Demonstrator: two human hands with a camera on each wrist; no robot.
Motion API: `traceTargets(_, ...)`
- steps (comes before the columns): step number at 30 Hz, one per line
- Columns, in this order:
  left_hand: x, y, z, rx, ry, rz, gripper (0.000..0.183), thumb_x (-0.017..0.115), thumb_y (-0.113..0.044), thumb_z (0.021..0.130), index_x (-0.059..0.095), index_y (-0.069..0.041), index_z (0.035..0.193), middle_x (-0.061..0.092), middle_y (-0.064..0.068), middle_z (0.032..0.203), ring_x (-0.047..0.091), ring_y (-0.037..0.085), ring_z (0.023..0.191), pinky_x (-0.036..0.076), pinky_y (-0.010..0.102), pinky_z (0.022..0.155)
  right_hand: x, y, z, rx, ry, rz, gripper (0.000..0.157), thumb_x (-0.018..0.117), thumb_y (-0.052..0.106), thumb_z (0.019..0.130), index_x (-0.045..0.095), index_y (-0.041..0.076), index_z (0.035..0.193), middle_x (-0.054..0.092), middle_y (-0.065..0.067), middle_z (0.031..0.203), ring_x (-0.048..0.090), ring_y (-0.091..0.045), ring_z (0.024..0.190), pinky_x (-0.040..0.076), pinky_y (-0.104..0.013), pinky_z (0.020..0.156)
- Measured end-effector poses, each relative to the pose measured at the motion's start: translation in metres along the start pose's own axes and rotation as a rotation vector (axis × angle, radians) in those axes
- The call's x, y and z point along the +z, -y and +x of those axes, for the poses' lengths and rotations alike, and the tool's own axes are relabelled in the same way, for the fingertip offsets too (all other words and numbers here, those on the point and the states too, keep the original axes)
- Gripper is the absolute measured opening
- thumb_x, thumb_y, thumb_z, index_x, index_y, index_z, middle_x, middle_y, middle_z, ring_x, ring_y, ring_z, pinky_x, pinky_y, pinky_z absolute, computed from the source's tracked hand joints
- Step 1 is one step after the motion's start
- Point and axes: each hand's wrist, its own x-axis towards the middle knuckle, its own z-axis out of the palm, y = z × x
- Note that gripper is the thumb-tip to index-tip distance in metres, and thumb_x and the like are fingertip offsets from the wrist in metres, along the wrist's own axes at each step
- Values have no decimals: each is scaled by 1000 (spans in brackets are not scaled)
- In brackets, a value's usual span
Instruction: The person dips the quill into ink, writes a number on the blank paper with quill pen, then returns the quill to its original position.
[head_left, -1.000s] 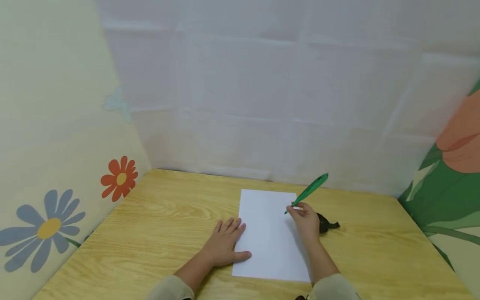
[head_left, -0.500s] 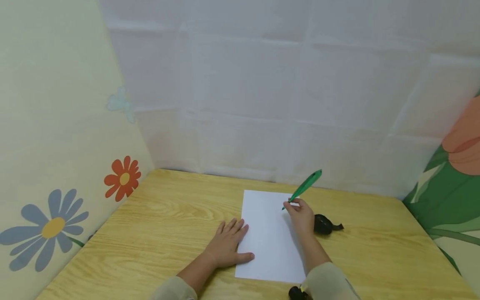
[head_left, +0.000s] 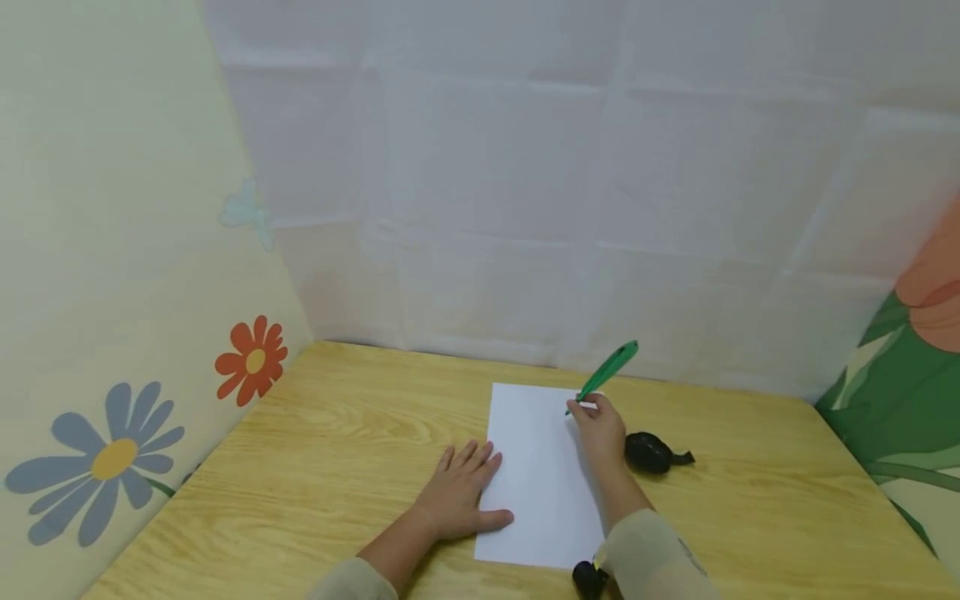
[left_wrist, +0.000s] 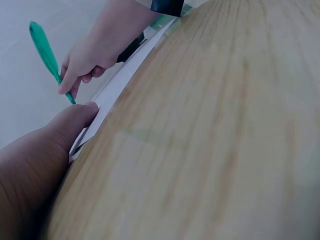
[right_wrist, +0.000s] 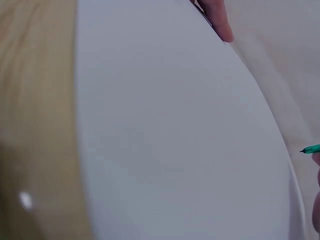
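Note:
A blank white sheet of paper [head_left: 536,483] lies on the wooden table. My left hand [head_left: 459,498] rests spread at its left edge, thumb reaching onto the sheet. Over the upper right part of the paper, my right hand [head_left: 602,433] pinches a green pen [head_left: 611,367] with a broad, leaf-like top end. The pen slants, its dark tip pointing down and left close over the paper. In the left wrist view, the pen [left_wrist: 44,47] rises from between thumb and fingers. Only the pen's tip end [right_wrist: 314,149] shows in the right wrist view.
Just right of my right wrist sits a black oval object [head_left: 648,452] with a short tail. Another small black object [head_left: 589,578] shows by the right sleeve [head_left: 656,554]. A white cloth [head_left: 480,208] hangs behind the wooden table [head_left: 352,433], with flower-patterned panels at both sides.
My right hand and the pen have shifted left and slightly toward the paper's far edge, uncovering more of the black oval object. The left hand stays on the paper. The head view turned slightly.

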Motion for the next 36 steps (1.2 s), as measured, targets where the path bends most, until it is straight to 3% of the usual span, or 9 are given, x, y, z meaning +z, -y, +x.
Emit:
traceTargets(12,5,1,3,-10,-3,18,91,55,-70,84,38,-11,151,31,10,161,21,33,151,11,59,121,5,-2,5,55,-15,-64,29,70,31,90,66,7,105,75,-18,101,69,-31,92,44,-28,68)
traceTargets(36,3,-1,2,-24,14,29,90,54,-70,84,37,-13,152,29,8,161,19,31,152,10,57,122,13,-10,13,67,-36,-9,26,71,28,89,66,6,101,74,-19,97,68,-27,84,44,-23,62)
